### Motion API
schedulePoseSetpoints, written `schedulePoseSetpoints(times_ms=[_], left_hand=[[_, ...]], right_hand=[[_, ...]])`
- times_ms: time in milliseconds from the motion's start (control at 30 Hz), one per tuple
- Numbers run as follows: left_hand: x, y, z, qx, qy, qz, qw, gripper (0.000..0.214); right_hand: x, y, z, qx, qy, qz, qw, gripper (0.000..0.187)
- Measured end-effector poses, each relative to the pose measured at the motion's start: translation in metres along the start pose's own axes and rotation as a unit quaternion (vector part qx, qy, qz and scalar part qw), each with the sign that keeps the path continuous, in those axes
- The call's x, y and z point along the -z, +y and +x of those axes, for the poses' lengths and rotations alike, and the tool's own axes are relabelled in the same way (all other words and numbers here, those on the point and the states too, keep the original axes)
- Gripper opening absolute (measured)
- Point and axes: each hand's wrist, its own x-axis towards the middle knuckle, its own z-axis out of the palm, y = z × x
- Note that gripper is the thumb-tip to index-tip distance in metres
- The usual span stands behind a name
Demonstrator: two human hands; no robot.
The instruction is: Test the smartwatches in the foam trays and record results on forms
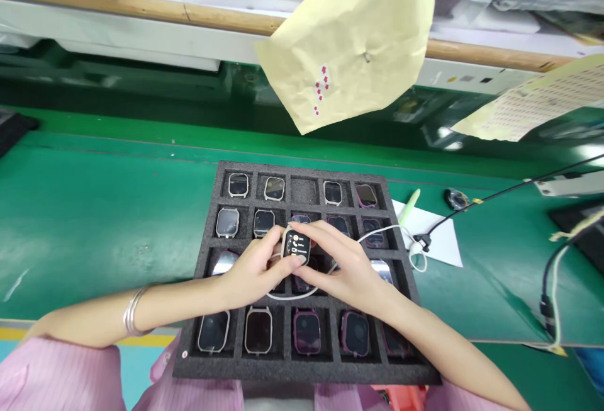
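Observation:
Both hands meet over the middle of a black foam tray (207, 260). My left hand (252, 272) grips a strapless smartwatch body (296, 246) by its side; its screen is lit and shows icons. My right hand (337, 266) curls round the same watch from the right, one fingertip resting on its top edge. A white cable (377, 233) runs from under the hands off to the right. The tray's pockets hold several more watch bodies, silver ones (227, 222) on the left and purple ones (306, 332) on the right. One pocket in the back row (303, 191) is empty.
The tray lies on a green mat (94, 209). To its right sit a white paper sheet (441, 241), a green pen (409, 204) and black cables (500, 194). A yellow envelope (352, 39) hangs above. A wooden-edged shelf (189, 14) runs along the back.

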Motion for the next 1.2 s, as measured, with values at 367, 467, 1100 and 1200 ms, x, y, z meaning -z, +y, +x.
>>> schedulePoseSetpoints(times_ms=[367, 467, 1100, 1200], left_hand=[[0.003, -0.003, -0.003, -0.088, -0.163, -0.213, 0.959, 0.021], [0.004, -0.006, -0.004, -0.112, -0.175, -0.204, 0.957, 0.018], [0.001, -0.003, -0.001, -0.002, 0.010, 0.053, 0.999, 0.036], [0.000, -0.002, 0.001, 0.018, 0.000, 0.047, 0.999, 0.042]], right_hand=[[-0.002, 0.009, 0.001, -0.012, -0.016, 0.280, 0.960, 0.029], [-0.004, 0.011, 0.002, 0.028, 0.000, 0.258, 0.966, 0.031], [-0.001, 0.004, -0.003, 0.043, 0.014, -0.112, 0.993, 0.052], [0.000, 0.005, -0.002, 0.036, 0.016, -0.108, 0.993, 0.052]])
